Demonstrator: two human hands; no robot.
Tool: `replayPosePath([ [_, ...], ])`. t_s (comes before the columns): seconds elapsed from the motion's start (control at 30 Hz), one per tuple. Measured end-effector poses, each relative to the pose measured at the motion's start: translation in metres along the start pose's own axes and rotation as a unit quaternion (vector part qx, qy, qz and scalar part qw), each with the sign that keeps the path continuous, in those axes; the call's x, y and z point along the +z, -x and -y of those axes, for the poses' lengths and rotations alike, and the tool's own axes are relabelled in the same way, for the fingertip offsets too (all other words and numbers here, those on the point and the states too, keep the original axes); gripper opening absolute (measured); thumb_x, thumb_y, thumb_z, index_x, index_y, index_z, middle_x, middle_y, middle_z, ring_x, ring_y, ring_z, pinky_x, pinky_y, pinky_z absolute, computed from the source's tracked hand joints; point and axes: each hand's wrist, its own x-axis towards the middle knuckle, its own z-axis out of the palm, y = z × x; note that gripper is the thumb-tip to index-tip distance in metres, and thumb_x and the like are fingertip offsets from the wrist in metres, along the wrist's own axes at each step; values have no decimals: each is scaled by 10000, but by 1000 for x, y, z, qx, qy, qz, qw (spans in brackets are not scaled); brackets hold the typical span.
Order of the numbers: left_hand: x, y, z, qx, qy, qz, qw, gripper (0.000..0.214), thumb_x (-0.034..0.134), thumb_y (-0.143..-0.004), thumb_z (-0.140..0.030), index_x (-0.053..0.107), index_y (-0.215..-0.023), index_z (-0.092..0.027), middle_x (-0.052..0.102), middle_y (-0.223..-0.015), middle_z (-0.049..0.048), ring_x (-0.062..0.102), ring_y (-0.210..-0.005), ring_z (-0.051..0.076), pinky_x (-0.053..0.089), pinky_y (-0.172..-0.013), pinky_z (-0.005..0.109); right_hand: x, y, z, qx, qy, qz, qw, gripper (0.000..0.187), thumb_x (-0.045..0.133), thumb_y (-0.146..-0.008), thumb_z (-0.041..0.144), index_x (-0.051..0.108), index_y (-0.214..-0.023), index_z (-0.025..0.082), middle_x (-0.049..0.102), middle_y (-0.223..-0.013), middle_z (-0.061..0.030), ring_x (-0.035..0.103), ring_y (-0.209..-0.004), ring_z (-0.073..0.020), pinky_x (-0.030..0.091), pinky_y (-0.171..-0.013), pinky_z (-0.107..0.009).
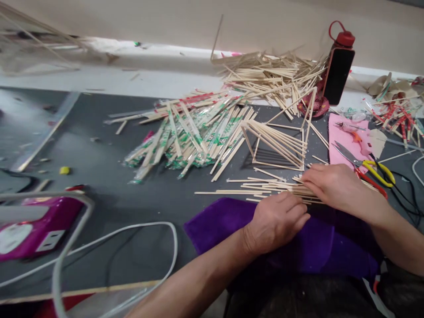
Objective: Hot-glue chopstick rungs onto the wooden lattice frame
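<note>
Rear right: a bottle with a red cap (345,39) stands near the wall (165,22). A flat, dark-faced device (338,75) stands upright in front of the bottle, covering most of its body. Left: a magenta unit (62,216) with a white panel rests on the tabletop (115,198). A thick pale tube (62,251) curves beside the unit; a thinner white cable (145,224) forms a loop to its right. A small yellow block (64,170) lies behind the unit.
</note>
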Motion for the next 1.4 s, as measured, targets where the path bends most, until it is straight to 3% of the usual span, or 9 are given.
replayPosePath([
  [0.1, 0, 6, -2, 64, 33, 30, 997, 204, 539, -921, -261, 644, -764, -183, 624, -614, -19, 547, -542, 123, 431, -513, 258, -1, -20, 14, 10, 7, 42, 999, 250, 419, -963, 220, 661, -926, 165, 664, -886, -60, 594, -719, -158, 284, -566, -269],
  [0.2, -1, 9, -5, 94, 45, 27, 994, 219, 557, -910, -272, 636, -728, -177, 582, -563, -26, 475, -474, 122, 365, -448, 280, 4, -20, 11, 17, -3, 74, 997, 200, 476, -945, 252, 653, -907, 167, 661, -900, -48, 592, -740, -156, 271, -571, -267],
  [0.47, -2, 8, -4, 81, 69, 63, 992, 230, 505, -940, -258, 633, -768, -175, 580, -591, -17, 508, -520, 119, 391, -501, 266, 29, 6, -7, -1, -33, 73, 997, 189, 477, -947, 229, 643, -874, 175, 649, -865, -37, 576, -757, -144, 275, -602, -265],
  [0.77, -2, 6, -3, 71, 63, 74, 993, 263, 488, -943, -263, 638, -743, -181, 575, -584, -13, 504, -525, 126, 380, -500, 272, 29, 13, -6, -54, -85, 83, 991, 198, 486, -945, 229, 644, -838, 174, 645, -828, -26, 576, -733, -133, 310, -616, -257],
  [0.93, -2, 7, -4, 68, 66, 73, 993, 259, 499, -938, -259, 635, -733, -175, 572, -578, -13, 515, -526, 127, 385, -498, 271, 27, -2, -5, -13, -32, 100, 994, 248, 421, -972, 228, 658, -936, 166, 672, -873, -55, 624, -794, -168, 335, -614, -262],
  [1.1, -2, 6, -3, 62, 63, 77, 993, 257, 481, -949, -264, 624, -753, -179, 585, -588, -14, 533, -542, 124, 407, -517, 258, 30, -13, -1, 58, 69, 63, 994, 201, 447, -942, 208, 631, -998, 150, 680, -932, -86, 655, -764, -221, 316, -553, -292],
  [1.4, 0, 8, -3, 49, 73, 75, 993, 276, 481, -948, -275, 625, -737, -170, 585, -594, -4, 532, -541, 130, 412, -513, 260, 32, -10, 0, 32, 55, 36, 997, 229, 431, -949, 211, 654, -978, 165, 651, -927, -73, 636, -745, -190, 288, -545, -300],
])
